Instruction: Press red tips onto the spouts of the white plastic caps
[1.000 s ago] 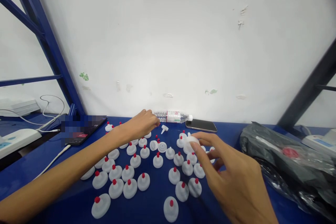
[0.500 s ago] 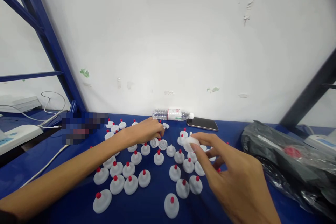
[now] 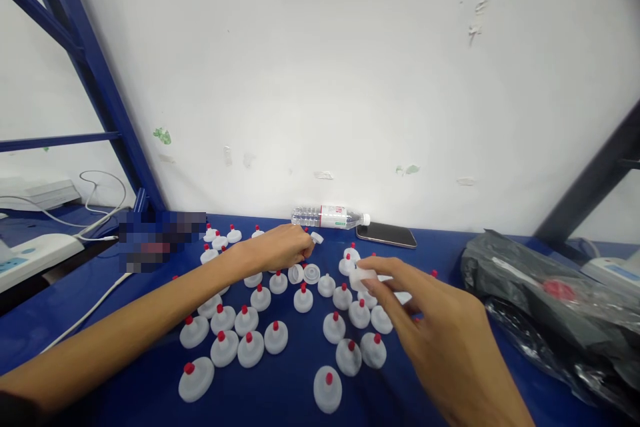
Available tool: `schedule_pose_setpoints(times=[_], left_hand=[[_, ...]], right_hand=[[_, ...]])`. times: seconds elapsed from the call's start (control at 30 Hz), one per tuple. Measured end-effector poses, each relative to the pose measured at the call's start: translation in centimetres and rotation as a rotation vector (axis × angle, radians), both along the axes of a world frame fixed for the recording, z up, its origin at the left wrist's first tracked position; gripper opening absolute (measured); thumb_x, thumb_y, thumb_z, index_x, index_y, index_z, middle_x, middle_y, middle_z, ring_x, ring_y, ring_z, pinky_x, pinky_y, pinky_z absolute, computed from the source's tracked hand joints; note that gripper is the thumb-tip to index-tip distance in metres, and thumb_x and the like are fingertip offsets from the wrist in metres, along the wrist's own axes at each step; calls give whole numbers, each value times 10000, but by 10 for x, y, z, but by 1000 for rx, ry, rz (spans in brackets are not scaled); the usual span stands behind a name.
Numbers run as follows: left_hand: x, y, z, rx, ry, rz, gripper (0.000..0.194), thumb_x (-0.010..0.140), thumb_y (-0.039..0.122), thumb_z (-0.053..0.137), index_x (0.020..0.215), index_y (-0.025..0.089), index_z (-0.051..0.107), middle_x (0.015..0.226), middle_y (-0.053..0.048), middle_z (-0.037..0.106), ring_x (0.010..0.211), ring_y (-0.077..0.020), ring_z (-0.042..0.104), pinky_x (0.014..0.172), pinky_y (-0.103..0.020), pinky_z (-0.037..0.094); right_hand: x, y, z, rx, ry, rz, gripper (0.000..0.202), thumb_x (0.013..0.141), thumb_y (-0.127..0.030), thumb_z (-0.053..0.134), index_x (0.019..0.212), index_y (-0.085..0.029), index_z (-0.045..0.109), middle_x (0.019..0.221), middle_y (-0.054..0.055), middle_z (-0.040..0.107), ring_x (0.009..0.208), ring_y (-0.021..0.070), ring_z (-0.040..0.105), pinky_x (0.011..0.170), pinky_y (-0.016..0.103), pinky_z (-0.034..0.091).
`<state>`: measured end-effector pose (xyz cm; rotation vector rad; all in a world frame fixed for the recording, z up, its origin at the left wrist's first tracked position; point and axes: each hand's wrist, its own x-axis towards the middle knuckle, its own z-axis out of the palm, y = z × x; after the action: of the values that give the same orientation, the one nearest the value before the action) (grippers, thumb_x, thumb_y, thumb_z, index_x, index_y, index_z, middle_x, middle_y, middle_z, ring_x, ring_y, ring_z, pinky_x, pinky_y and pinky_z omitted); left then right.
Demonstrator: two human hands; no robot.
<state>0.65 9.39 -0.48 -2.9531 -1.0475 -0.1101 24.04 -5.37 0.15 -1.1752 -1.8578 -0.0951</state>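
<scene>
Between the thumb and fingers of my right hand (image 3: 440, 327) is a white plastic nozzle cap (image 3: 361, 278), tilted above the table. My left hand (image 3: 285, 245) is closed at the far middle of the table, its fingertips curled down; anything inside them is hidden. Just below it lie an upturned white cap (image 3: 311, 273) and another cap (image 3: 295, 273) on its side. A nozzle cap without a red tip (image 3: 327, 285) stands nearby. Many white nozzle caps with red tips (image 3: 303, 299) spread around both hands, mostly upright. A small white piece (image 3: 317, 238) lies beside my left hand.
A clear water bottle (image 3: 327, 217) lies along the wall beside a dark phone (image 3: 387, 235). A grey-black plastic bag (image 3: 550, 307) covers the right side. On the left are a white power strip (image 3: 40, 257), cables and a blue metal frame (image 3: 107, 80).
The cap in my right hand has turned and tilted slightly between the fingers. My left hand stays in nearly the same place. The whole view has shifted a little.
</scene>
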Motion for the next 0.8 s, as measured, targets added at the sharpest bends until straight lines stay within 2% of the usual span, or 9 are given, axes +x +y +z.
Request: schedule_pose_setpoints(times=[0.1, 0.27, 0.47, 0.7, 0.8], left_hand=[[-2, 0, 5, 7, -36, -8, 192, 839, 59, 594, 819, 189, 734, 805, -41, 728, 746, -188, 658, 636, -280, 417], [-2, -10, 26, 5, -150, -44, 185, 959, 173, 578, 1050, 203, 736, 1033, -62, 728, 988, -207, 657, 843, -318, 478], [9, -36, 49, -108, -314, -76, 173, 999, 235, 572, 1108, 222, 705, 1040, -28, 740, 867, -149, 676, 711, -260, 502], [22, -56, 58, -217, -472, -203, 167, 969, 214, 643, 1104, 214, 742, 1027, -26, 761, 885, -141, 679, 702, -250, 521], [25, -60, 61, -249, -482, -217, 176, 968, 199, 642, 1102, 217, 754, 1035, -35, 757, 876, -142, 677, 671, -246, 519]], right_hand=[[2, 1, 0, 17, -8, 19, 205, 1004, -241, 536, 1043, -282, 733, 971, -48, 795, 732, 151, 761, 642, 222, 583], [2, 0, 0, -18, 7, 39, 243, 992, -169, 527, 1063, -289, 726, 1027, -50, 782, 890, 141, 762, 683, 203, 577], [3, 2, -3, -19, -20, 33, 318, 977, -108, 469, 1096, -284, 706, 1042, -40, 779, 885, 145, 764, 667, 214, 568], [5, 2, -3, -48, -48, 39, 310, 960, -124, 461, 1082, -263, 711, 980, -15, 791, 703, 150, 752, 570, 216, 546], [3, 2, 0, -49, -30, 33, 303, 962, -136, 454, 1052, -254, 719, 951, -12, 792, 703, 151, 748, 586, 218, 548]])
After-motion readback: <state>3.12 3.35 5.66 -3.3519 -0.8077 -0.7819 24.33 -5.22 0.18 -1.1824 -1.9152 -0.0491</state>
